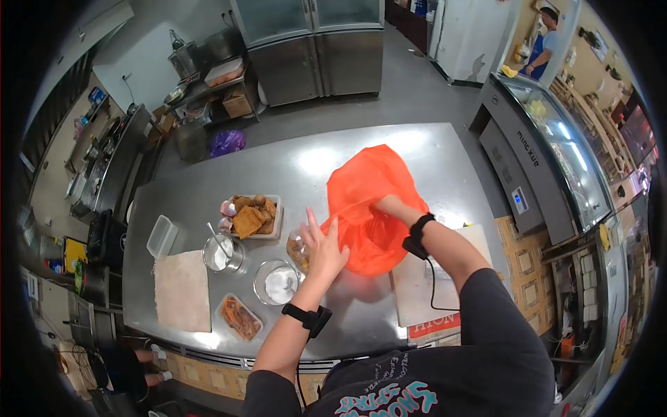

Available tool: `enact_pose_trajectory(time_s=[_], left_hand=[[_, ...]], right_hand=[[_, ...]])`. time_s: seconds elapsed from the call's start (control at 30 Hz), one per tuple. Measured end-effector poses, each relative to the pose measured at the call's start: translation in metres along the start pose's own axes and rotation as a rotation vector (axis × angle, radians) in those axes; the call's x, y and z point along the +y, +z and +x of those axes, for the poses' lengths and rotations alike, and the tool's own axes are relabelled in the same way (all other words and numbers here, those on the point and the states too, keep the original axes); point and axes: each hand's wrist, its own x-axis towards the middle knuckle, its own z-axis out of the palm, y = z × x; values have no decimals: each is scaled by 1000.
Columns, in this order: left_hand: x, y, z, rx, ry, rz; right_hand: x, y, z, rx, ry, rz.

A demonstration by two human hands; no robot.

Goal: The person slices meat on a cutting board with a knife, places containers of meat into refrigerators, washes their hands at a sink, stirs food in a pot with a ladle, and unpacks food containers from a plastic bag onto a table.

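Observation:
A large orange-red plastic bag (372,181) stands opened out over the steel table, right of centre. My right hand (390,206) reaches into it, and its fingers are hidden by the plastic. Beside the bag's left edge is my left hand (325,244), its fingers spread and slightly blurred. Just left of that hand, a clear container with brown food (297,251) is partly covered. A bowl of white powder (279,283) stands nearer to me. Farther left are a steel pot with a spoon (224,254) and a tub of brown fried pieces (251,217).
On the steel table (229,177) also lie a beige cloth (182,290), an empty clear container (162,236), a small tray of reddish food (240,317) and a white board (417,299) at right. A person in a blue apron (537,52) stands beyond the display case (549,139).

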Motion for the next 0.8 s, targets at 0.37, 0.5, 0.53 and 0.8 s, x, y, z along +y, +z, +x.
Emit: enact_pose_trajectory(time_s=[0.37,0.5,0.53,0.8], left_hand=[[-56,11,-62,-301,164,-889],[-45,18,-102,-672,-539,-2028],[-35,24,-109,-865,-682,-2070],[47,49,-113,-894,-634,-2100]], right_hand=[[-91,-90,-69,-89,97,-63],[-158,-115,-120,-35,122,-56],[-175,-117,-130,-20,130,-51],[-311,-110,-232,122,190,-57]])
